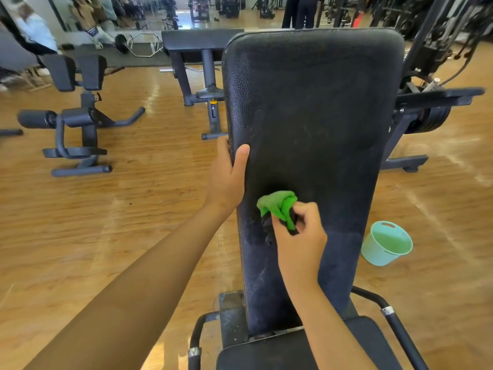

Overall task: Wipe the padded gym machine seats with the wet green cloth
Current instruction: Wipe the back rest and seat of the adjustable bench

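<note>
Wiping underway: right hand [298, 236] pinches green cloth [277, 206] against back pad [314, 102], left hand [226, 180] grips its 9 o'clock edge; 6 o'clock seat pad [293, 353] judged pending.

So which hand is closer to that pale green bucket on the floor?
The right. The right hand pinches the green cloth at the middle of the black pad, left of the bucket. The left hand grips the pad's far left edge, farther away.

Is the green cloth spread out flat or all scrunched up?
Scrunched up. The green cloth is bunched into folds, pinched by the right hand against the black pad.
</note>
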The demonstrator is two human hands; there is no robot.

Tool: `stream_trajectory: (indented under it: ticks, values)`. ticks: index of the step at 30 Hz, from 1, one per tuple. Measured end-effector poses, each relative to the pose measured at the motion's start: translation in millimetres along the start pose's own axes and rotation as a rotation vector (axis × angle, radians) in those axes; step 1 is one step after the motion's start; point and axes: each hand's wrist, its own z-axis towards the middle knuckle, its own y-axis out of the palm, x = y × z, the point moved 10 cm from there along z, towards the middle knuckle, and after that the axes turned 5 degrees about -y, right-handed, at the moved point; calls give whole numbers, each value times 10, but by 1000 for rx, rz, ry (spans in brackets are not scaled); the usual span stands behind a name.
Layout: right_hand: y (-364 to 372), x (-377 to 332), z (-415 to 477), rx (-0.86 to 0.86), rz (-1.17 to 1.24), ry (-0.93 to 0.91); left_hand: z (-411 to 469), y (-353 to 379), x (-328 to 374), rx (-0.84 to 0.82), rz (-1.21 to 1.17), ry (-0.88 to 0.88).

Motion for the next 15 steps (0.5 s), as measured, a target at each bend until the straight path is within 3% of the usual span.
stream_trajectory:
  ticks: [7,15]
  values:
    - [93,55,-125,-86,-219,-165,-10,4,-28,20,-11,-3]
    - [42,395,-416,-208,-223,67,-22,22,-38,21,7,-13]
